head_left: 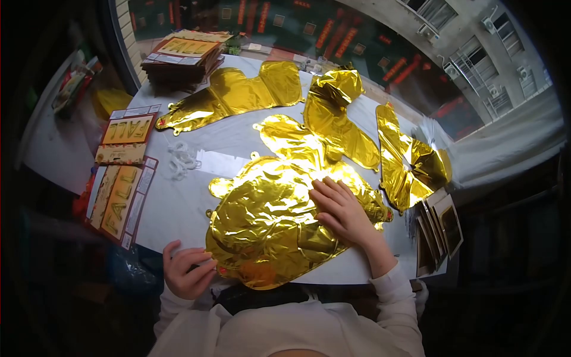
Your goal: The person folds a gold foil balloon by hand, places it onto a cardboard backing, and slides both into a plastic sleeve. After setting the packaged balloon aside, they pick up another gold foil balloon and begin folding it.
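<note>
A flat, wrinkled gold foil balloon (262, 208) lies on the table in front of me, its near edge at the table's front. My right hand (342, 211) rests flat on its right half, fingers stretched out and palm down. At the lower left corner, my left hand (187, 272) has its fingers bent and closed on the balloon's edge, beside a small red mark. Just behind lies another gold foil piece (288, 135), partly overlapped by the front one.
More gold foil balloons lie at the back left (238, 92), back right (339, 116) and far right (410, 157). Printed "FALL" cards (122, 190) line the left edge; a card stack (181, 62) stands behind. White ribbon (181, 160) lies left; brown packets (437, 232) stand right.
</note>
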Available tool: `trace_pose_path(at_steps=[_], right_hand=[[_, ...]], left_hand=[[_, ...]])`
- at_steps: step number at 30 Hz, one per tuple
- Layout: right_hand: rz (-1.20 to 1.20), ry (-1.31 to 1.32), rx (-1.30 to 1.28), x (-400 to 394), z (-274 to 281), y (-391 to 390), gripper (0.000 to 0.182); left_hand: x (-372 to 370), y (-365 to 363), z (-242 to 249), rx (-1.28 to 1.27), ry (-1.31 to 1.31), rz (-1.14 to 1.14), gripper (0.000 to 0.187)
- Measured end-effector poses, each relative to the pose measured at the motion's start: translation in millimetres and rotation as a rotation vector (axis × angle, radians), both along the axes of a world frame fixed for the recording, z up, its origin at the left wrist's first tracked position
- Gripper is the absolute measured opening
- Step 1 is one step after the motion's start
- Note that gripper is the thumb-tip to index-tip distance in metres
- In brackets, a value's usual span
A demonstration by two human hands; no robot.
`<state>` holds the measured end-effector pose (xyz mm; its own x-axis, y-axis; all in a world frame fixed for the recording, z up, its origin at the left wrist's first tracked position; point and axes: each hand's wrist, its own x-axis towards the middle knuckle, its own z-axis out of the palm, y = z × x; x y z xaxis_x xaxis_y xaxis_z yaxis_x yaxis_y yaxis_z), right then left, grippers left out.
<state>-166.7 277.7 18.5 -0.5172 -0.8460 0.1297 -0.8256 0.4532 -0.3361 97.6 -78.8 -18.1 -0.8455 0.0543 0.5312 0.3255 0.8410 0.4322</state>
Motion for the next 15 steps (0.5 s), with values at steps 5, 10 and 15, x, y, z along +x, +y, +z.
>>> trace_pose_path(at_steps=[5,10,15], right_hand=[[-0.005,-0.003,-0.013,0.8,-0.1,-0.5,0.057],[-0.011,-0.002,-0.024,0.5,-1.4,1.1,0.057],[-0.016,0.006,-0.021,1.5,0.5,0.4,0.056]], left_hand=[[-0.4,10.7,-3.7,-0.004,0.025,0.033,0.042],[-3.4,9.2,2.6,0.004,0.011,0.017,0.043],[-3.6,3.2,5.5,-0.011,-0.002,-0.034,0.040]])
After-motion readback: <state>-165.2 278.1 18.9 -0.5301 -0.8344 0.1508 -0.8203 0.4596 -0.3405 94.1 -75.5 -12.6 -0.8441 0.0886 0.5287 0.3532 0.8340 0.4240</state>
